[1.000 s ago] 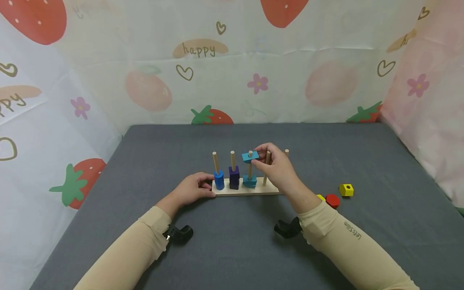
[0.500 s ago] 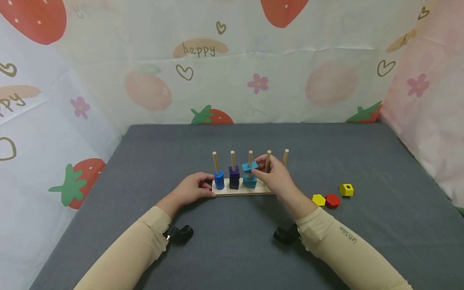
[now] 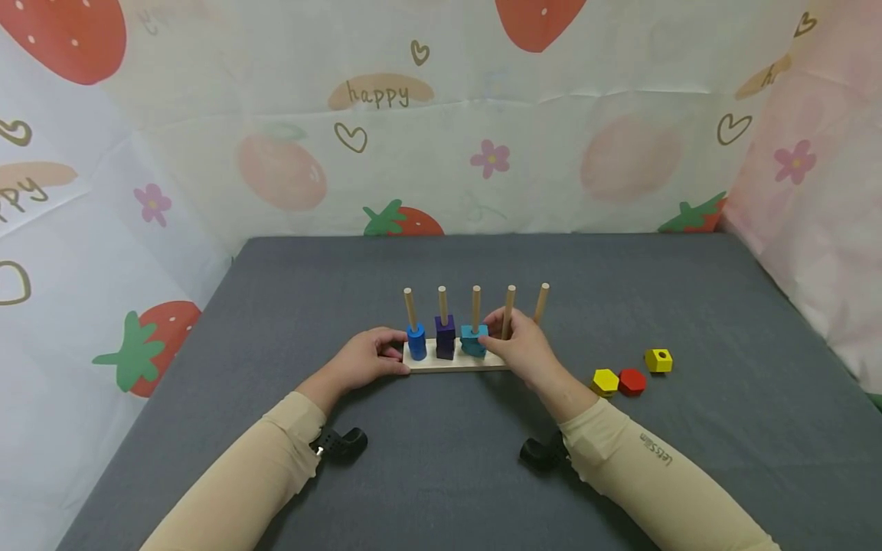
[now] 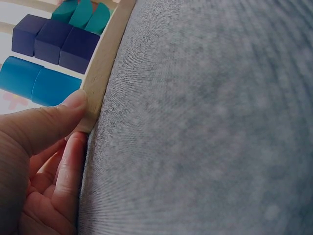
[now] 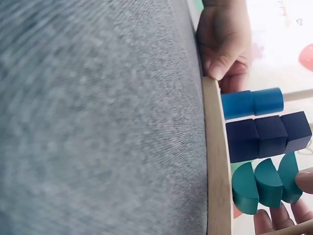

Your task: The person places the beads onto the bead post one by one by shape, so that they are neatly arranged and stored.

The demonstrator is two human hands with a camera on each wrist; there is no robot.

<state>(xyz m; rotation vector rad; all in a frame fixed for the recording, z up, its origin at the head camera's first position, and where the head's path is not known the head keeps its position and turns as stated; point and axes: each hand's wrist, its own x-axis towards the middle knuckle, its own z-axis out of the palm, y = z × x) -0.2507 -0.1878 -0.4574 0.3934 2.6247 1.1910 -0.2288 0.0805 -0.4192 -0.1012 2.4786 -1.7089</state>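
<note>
On the third peg of the wooden peg board [image 3: 455, 365], right against your right hand [image 3: 521, 350], sits the teal stack [image 3: 474, 340]; your fingertips [image 5: 305, 182] pinch its top piece, which lies down on the others. From the right wrist view you can count three teal half-round pieces, flat sides in line. To their left stand the dark purple cubes [image 3: 445, 337] and the blue cylinders [image 3: 416, 341], each on its own peg, while the two pegs on the right are bare. Your left hand [image 3: 367, 360] grips the left end of the board, thumb [image 4: 58, 115] pressed on its edge. Your right palm covers the board's right end in the head view. Well apart on the grey tabletop [image 3: 441, 474] lie a yellow hexagon [image 3: 605, 381], a red hexagon [image 3: 631, 381] and a yellow cube [image 3: 658, 360]
</note>
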